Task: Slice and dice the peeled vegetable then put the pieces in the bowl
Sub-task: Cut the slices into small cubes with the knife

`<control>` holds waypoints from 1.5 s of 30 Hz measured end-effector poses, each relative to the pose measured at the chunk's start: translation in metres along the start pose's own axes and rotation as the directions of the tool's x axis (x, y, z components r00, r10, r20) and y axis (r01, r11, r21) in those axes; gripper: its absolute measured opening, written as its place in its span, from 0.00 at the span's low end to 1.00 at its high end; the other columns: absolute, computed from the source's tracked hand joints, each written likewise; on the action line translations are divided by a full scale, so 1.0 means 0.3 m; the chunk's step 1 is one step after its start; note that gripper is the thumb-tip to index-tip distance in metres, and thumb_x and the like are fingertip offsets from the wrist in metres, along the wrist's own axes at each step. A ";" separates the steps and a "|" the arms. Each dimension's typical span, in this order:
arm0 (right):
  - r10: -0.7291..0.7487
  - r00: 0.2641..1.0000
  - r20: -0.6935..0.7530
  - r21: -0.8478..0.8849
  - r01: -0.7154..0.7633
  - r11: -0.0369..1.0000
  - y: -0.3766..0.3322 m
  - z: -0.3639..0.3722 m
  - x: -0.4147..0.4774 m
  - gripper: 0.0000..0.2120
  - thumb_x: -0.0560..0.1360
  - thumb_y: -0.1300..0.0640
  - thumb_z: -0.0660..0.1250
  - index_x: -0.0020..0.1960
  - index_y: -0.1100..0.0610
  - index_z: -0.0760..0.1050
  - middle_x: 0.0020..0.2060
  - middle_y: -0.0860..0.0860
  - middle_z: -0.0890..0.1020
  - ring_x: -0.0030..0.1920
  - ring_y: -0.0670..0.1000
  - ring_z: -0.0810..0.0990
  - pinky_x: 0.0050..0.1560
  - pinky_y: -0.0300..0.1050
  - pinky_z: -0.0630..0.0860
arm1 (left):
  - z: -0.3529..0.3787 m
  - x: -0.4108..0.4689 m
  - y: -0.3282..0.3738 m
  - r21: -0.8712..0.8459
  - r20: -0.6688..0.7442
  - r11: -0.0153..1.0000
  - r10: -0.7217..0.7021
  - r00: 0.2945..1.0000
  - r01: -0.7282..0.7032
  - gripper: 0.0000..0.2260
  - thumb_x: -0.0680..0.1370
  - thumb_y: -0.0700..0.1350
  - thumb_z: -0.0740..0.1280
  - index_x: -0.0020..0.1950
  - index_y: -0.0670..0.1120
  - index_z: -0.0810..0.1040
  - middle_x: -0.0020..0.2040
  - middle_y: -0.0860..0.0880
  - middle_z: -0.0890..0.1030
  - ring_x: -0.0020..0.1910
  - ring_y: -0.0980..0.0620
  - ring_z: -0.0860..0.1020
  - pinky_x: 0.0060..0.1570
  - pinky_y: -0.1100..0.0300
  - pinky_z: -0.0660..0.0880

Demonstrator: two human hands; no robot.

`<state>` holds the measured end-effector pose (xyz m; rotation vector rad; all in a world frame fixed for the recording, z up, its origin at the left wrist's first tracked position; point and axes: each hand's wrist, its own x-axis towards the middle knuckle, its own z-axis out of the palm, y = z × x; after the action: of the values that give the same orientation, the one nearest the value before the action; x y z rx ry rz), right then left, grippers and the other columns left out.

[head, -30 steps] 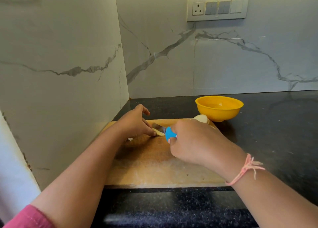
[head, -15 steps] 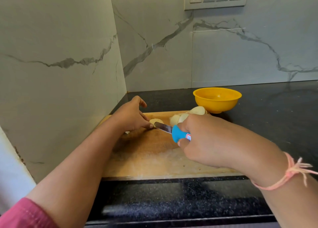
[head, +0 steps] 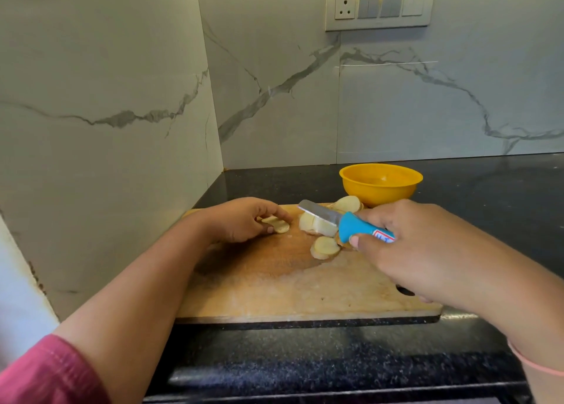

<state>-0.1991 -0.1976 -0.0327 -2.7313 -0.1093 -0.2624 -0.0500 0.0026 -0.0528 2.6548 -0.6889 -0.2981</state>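
1. The head camera looks down at a black desk (head: 488,220) with tiny shiny specks. It sits in a corner of grey-white stone walls (head: 396,113) with dark wavy lines. A pale switch plate (head: 380,5) with one socket is high on the back wall.
2. A flat wooden board (head: 274,287) lies on the desk, close to the left wall. It is light brown, with darker marks in the middle and a hole near its right corner.
3. A round, smooth yellow bowl (head: 378,193) stands on the desk just behind the board's far right corner.
4. The vegetable is pale yellow-white and cut into round slices (head: 326,246). They lie on the far part of the board, some leaning on each other, one close to the bowl.
5. The left hand (head: 241,220) rests on the board. Its fingers (head: 274,213) curl over a few slices and hold them.
6. The right hand (head: 421,248) has its fingers (head: 375,217) wrapped around the blue handle of a knife (head: 341,223). The short silver blade points left over the middle slices. I cannot tell if it touches them.
7. The left arm has a pink sleeve (head: 45,373).
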 end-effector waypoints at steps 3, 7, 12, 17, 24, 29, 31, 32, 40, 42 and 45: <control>-0.010 1.000 -0.007 -0.037 0.010 0.999 -0.010 0.024 0.012 0.17 0.79 0.46 0.57 0.66 0.46 0.69 0.31 0.44 0.70 0.27 0.42 0.68 0.25 0.34 0.61 | 0.001 0.002 0.005 0.061 -0.029 0.998 -0.007 1.000 0.009 0.16 0.80 0.43 0.62 0.67 0.55 0.73 0.61 0.57 0.70 0.60 0.56 0.69 0.63 0.59 0.66; -0.021 1.000 -0.015 -0.123 0.019 0.992 -0.020 0.073 0.046 0.18 0.79 0.46 0.56 0.66 0.48 0.69 0.45 0.47 0.76 0.41 0.46 0.74 0.35 0.39 0.70 | 0.009 0.005 0.009 0.159 -0.159 0.984 -0.058 0.986 0.084 0.17 0.77 0.53 0.66 0.64 0.50 0.74 0.60 0.51 0.76 0.53 0.55 0.73 0.53 0.62 0.71; -0.049 0.998 -0.032 -0.170 0.043 0.984 -0.061 0.111 0.084 0.17 0.79 0.48 0.56 0.66 0.50 0.69 0.52 0.49 0.77 0.41 0.49 0.68 0.37 0.40 0.66 | 0.012 -0.011 0.029 0.115 -0.223 0.980 -0.134 0.966 0.163 0.22 0.75 0.57 0.67 0.63 0.45 0.76 0.56 0.49 0.79 0.51 0.53 0.75 0.48 0.64 0.71; -0.056 0.998 -0.007 -0.190 0.054 0.980 -0.076 0.123 0.094 0.16 0.79 0.49 0.57 0.65 0.51 0.70 0.43 0.49 0.73 0.40 0.49 0.69 0.33 0.40 0.65 | -0.005 -0.034 0.031 0.019 -0.186 0.985 -0.167 0.968 0.174 0.21 0.77 0.51 0.67 0.69 0.47 0.73 0.63 0.50 0.78 0.47 0.54 0.75 0.35 0.68 0.68; -0.067 0.998 -0.003 -0.165 0.066 0.984 -0.097 0.158 0.104 0.13 0.80 0.49 0.56 0.61 0.53 0.70 0.40 0.48 0.71 0.44 0.48 0.74 0.36 0.40 0.69 | 0.004 -0.021 0.004 -0.015 -0.126 0.977 -0.212 0.969 0.212 0.14 0.78 0.52 0.66 0.56 0.44 0.83 0.55 0.44 0.82 0.55 0.47 0.78 0.59 0.54 0.72; -0.057 0.997 -0.047 -0.127 0.051 0.991 -0.092 0.141 0.104 0.17 0.80 0.49 0.56 0.67 0.51 0.68 0.50 0.50 0.76 0.44 0.47 0.70 0.37 0.38 0.68 | 0.012 -0.006 -0.005 -0.014 -0.128 0.975 -0.222 0.967 0.222 0.15 0.78 0.53 0.64 0.51 0.42 0.83 0.47 0.40 0.80 0.43 0.49 0.76 0.52 0.53 0.74; -0.057 0.998 -0.034 -0.117 0.053 0.992 -0.095 0.139 0.103 0.18 0.80 0.49 0.57 0.69 0.51 0.67 0.55 0.50 0.77 0.44 0.48 0.70 0.42 0.39 0.70 | 0.016 -0.001 -0.004 -0.023 -0.136 0.973 -0.231 0.963 0.230 0.15 0.78 0.53 0.65 0.51 0.42 0.83 0.45 0.41 0.80 0.41 0.51 0.75 0.52 0.53 0.75; -0.058 0.998 -0.019 -0.115 0.055 0.992 -0.098 0.143 0.102 0.18 0.80 0.49 0.57 0.68 0.52 0.67 0.53 0.50 0.77 0.44 0.48 0.71 0.43 0.39 0.71 | 0.017 0.001 -0.003 -0.026 -0.140 0.972 -0.235 0.962 0.234 0.15 0.78 0.53 0.65 0.52 0.42 0.83 0.47 0.40 0.81 0.42 0.51 0.75 0.53 0.52 0.75; -0.038 0.999 0.002 -0.074 0.039 0.997 -0.077 0.160 0.108 0.17 0.80 0.48 0.56 0.67 0.52 0.68 0.52 0.50 0.77 0.46 0.47 0.71 0.44 0.39 0.69 | 0.022 0.006 -0.003 -0.017 -0.143 0.974 -0.226 0.964 0.226 0.15 0.78 0.52 0.64 0.49 0.41 0.83 0.39 0.45 0.76 0.39 0.51 0.74 0.45 0.57 0.71; -0.038 0.999 -0.010 -0.085 0.037 0.996 -0.070 0.160 0.104 0.17 0.80 0.48 0.55 0.67 0.52 0.68 0.52 0.50 0.76 0.45 0.48 0.71 0.44 0.39 0.69 | 0.024 0.008 -0.001 -0.017 -0.155 0.973 -0.228 0.961 0.228 0.15 0.79 0.52 0.64 0.50 0.41 0.83 0.39 0.45 0.76 0.39 0.51 0.74 0.44 0.58 0.71; -0.033 0.999 0.004 -0.105 0.033 0.994 -0.075 0.169 0.100 0.17 0.80 0.48 0.56 0.66 0.52 0.68 0.49 0.50 0.76 0.45 0.48 0.72 0.42 0.40 0.69 | 0.027 0.011 0.002 -0.017 -0.171 0.973 -0.231 0.958 0.231 0.15 0.79 0.52 0.64 0.52 0.41 0.83 0.42 0.44 0.78 0.41 0.50 0.75 0.46 0.57 0.73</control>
<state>-0.1637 -0.1560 -0.0643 -2.8367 -0.1457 -0.2819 -0.0497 -0.0020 -0.0603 2.7258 -0.3250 -0.1273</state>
